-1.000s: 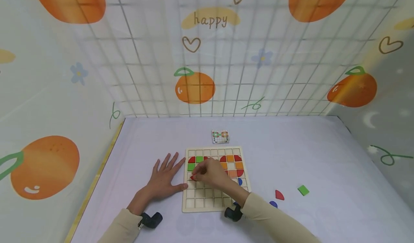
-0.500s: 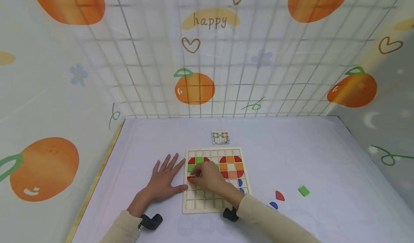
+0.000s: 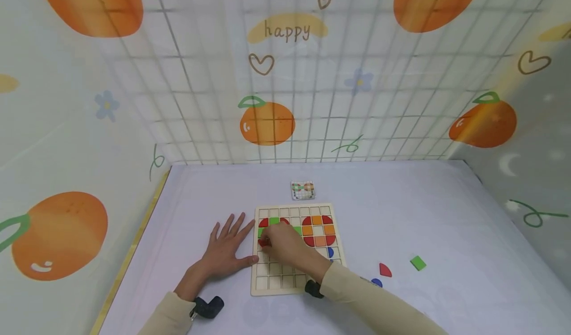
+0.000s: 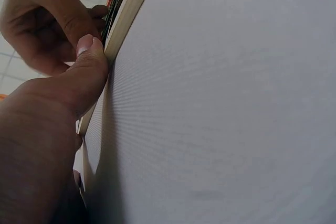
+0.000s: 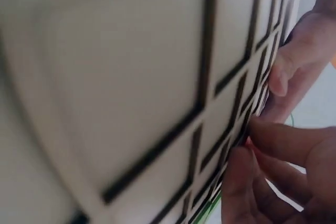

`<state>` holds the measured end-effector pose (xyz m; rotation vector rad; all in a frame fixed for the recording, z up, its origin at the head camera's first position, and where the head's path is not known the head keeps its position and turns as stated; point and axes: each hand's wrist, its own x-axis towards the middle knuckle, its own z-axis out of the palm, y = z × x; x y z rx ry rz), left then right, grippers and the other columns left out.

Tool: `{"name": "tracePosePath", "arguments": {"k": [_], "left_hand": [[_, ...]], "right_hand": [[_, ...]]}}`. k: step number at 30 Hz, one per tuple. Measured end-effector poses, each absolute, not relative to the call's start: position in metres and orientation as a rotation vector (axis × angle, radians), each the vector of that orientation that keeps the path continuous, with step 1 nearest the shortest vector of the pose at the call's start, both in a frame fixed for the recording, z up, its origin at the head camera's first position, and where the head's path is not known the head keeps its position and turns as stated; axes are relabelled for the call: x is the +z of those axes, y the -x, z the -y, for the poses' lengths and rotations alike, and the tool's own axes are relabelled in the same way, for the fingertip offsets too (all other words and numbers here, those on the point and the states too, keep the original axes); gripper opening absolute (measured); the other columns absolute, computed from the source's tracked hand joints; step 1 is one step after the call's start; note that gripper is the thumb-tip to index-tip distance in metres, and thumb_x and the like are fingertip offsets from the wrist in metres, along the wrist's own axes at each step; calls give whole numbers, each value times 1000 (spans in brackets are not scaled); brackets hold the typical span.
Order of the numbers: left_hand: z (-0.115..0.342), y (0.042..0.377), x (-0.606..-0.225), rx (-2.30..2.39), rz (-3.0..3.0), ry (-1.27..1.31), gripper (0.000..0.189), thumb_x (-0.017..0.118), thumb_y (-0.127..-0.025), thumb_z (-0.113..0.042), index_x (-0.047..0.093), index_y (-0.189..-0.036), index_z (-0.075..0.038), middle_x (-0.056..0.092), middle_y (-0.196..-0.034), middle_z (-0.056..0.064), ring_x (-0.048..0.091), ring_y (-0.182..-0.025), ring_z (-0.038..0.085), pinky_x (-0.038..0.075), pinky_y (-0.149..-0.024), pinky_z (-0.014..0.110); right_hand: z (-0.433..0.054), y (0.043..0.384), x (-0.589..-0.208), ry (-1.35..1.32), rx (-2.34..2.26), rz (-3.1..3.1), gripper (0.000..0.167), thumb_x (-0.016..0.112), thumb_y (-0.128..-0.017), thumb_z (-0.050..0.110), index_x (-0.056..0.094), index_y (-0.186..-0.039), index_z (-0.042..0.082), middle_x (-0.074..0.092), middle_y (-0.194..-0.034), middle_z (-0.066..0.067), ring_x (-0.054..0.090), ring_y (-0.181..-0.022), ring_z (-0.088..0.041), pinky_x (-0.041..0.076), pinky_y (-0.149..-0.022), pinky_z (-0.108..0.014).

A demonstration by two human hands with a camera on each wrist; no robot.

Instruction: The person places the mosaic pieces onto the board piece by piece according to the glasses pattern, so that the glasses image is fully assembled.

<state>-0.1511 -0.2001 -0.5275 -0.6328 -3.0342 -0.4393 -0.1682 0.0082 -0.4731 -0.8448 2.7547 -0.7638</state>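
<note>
A pale wooden grid board (image 3: 267,283) lies on the table, with red, green, orange and blue pieces in some of its cells. My right hand (image 3: 287,243) bends over its left side and pinches a red quarter-circle piece (image 3: 264,243) at the third row's left cell. In the right wrist view only a sliver of red shows between the fingertips (image 5: 242,163). My left hand (image 3: 225,251) lies spread on the table left of the board. Its thumb (image 4: 92,61) touches the board's edge in the left wrist view. The right hand hides several cells.
Behind the board lies a small pattern card (image 3: 303,190). Loose on the right are a red quarter-circle (image 3: 385,270), a green square (image 3: 418,263) and a blue half-round piece (image 3: 376,282), partly behind the right sleeve (image 3: 370,290). A printed cloth wall (image 3: 214,127) stands at the back.
My right hand has shifted slightly left and away from me, bringing the red quarter-circle from the board's middle-left to the left cell. My left hand stays in place.
</note>
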Motion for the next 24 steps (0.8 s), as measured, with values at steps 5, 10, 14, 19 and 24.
{"name": "tracePosePath", "arguments": {"k": [5,10,14,19,24], "left_hand": [[200,149,-526,-453,3014,647,93,59,-82,-72,32,-156,-21,20,-162,11,10,-147,39,6,-111,66],[199,147,-523,-469,3012,659,93,61,-82,-70,34,-155,-20,21,-161,13,11,-147,40,6,-110,67],[199,147,-523,-457,3020,655,93,60,-83,-71,32,-156,-20,20,-162,12,10,-147,39,5,-111,66],[199,148,-524,-462,3010,658,93,60,-83,-70,32,-155,-19,20,-161,13,9,-147,39,5,-111,66],[199,148,-523,-475,2994,659,91,62,-83,-68,35,-154,-18,22,-161,14,12,-147,41,6,-110,68]], "right_hand": [[-6,171,-476,838,-751,-2762,19,80,-85,20,78,-101,10,72,-87,2,59,-73,-9,52,-70,-18],[-5,175,-478,848,-754,-2760,14,80,-85,19,80,-96,10,69,-80,5,56,-70,-8,50,-66,-16],[-4,177,-480,840,-762,-2761,11,80,-85,19,79,-93,10,69,-78,5,55,-68,-7,50,-65,-15],[-3,178,-480,805,-758,-2784,9,80,-85,20,78,-87,11,66,-71,6,54,-64,-8,48,-60,-16],[-6,177,-481,807,-792,-2793,8,78,-87,19,77,-87,12,65,-71,9,53,-63,-6,46,-58,-15]]}}
